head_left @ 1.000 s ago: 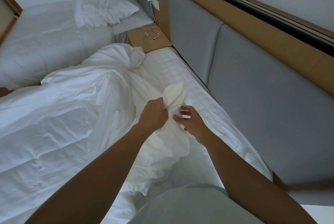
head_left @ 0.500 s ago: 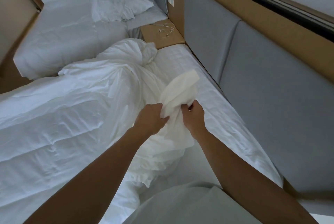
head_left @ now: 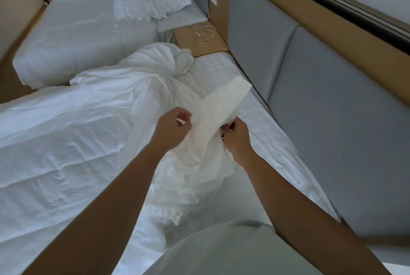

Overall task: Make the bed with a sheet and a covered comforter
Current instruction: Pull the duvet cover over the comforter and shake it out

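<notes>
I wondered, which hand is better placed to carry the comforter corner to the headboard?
Probably the right hand: it pinches the comforter corner on the side nearest the grey headboard, with only bare mattress between. The left hand grips on the far side, by the rumpled cover.

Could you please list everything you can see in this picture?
comforter: one, white, bunched on near bed, corner raised
sheet: one, white, near bed, by the wall
far bed: one, white bedding, upper left
pillows: two, white, head of far bed
nightstand: one, wooden, between the beds
cable: one, white, on nightstand
panels: two, grey, wall on the right
left hand: grips comforter corner
right hand: pinches comforter corner
</notes>
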`<state>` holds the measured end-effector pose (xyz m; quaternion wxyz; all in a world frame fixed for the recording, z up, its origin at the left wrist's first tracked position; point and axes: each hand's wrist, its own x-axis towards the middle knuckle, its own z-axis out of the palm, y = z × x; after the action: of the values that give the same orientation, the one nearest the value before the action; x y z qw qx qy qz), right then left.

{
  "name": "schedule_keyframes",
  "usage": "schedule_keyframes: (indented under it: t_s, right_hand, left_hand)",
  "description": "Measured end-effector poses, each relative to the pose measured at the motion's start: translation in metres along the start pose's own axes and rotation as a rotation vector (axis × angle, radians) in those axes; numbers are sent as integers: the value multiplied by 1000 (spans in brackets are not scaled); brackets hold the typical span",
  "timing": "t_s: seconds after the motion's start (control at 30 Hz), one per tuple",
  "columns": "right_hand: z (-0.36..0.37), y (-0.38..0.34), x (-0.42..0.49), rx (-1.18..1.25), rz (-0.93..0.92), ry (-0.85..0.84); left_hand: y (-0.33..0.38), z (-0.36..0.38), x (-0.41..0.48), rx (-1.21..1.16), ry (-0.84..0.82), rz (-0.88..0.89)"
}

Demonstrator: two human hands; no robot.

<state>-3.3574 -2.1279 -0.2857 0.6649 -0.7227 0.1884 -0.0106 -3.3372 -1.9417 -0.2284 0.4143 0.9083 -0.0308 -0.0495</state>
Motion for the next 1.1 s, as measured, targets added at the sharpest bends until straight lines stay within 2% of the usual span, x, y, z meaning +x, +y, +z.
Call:
schedule_keyframes:
  t_s: [0.03,0.1,0.17,0.27,0.33,0.43,0.53,0.7,0.77,0.87,0.9,0.97,1.03,1.1]
  right_hand:
    - [0,-1,-1,-11,-1,-7]
    - [0,-4,-4,-52,-16,-17]
    - [-1,-5,-7,-77,-14,-15]
    - [-8,-4,-13,-56,-1,-25]
    - [-13,-2,-17,-48,19,-128]
    - [-17,4,-23,-169,31,-242]
    - [-15,10,-25,-194,32,-141]
    - [-36,35,-17,-402,68,119]
    - [-33,31,-16,-401,90,146]
    - [-15,14,-23,-366,-19,156]
    - [-9,9,-27,-345,-60,128]
    - [0,0,-35,-267,-30,-85]
    - [6,-5,-42,-193,97,-377]
    - [10,-15,-49,-241,254,-613]
  left_hand:
    - [-2,-2,8,40,-51,-4]
    - [-5,5,18,60,-308,-26]
    - [-5,17,19,84,-407,28]
    - [-8,30,22,109,-327,142]
    - [-9,28,24,85,-255,154]
    - [-8,22,25,36,-168,162]
    - [-2,15,28,36,-117,188]
    - [0,-7,38,50,6,157]
    - [6,-6,35,88,-5,168]
    - [10,-3,32,58,-39,125]
    - [11,-5,30,51,-59,121]
    - [9,-8,28,42,-85,137]
    - [8,-11,24,49,-100,159]
    - [8,-11,18,58,-104,157]
